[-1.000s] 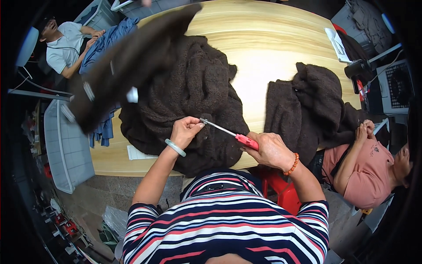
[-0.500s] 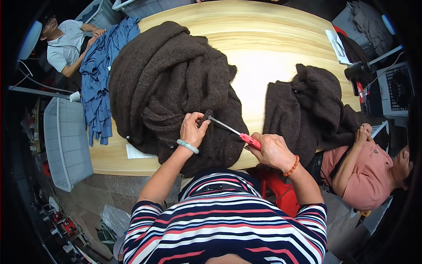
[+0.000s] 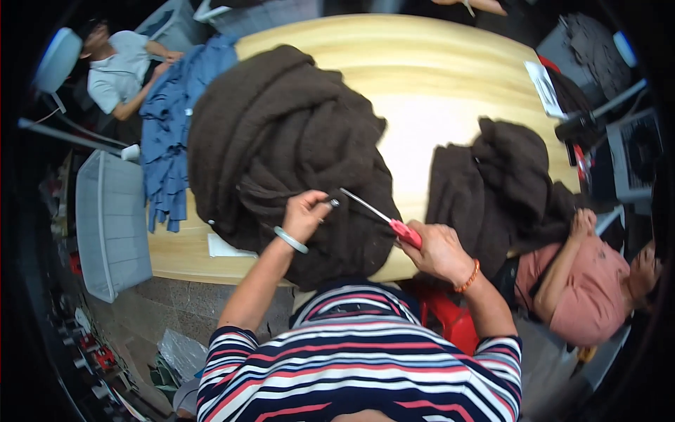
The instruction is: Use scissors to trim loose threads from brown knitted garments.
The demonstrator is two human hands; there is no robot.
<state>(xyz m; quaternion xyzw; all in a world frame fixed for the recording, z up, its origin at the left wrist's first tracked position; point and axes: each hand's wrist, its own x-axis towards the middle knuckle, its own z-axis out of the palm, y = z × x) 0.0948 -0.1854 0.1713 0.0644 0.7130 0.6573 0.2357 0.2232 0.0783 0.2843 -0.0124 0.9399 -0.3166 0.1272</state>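
The brown knit (image 3: 281,133) is lying heaped in dark, fuzzy folds at 11 o'clock from my hands, covering much of the table (image 3: 450,70). My left hand (image 3: 304,214), reaching in from 7 o'clock, is pinching a small shiny piece (image 3: 334,203). My right hand (image 3: 439,250), reaching from 5, is gripping the red-handled tool (image 3: 406,234), its thin shaft pointing to 10. A second knit (image 3: 513,158) is lying toward 2, blue cloth (image 3: 165,141) at 10.
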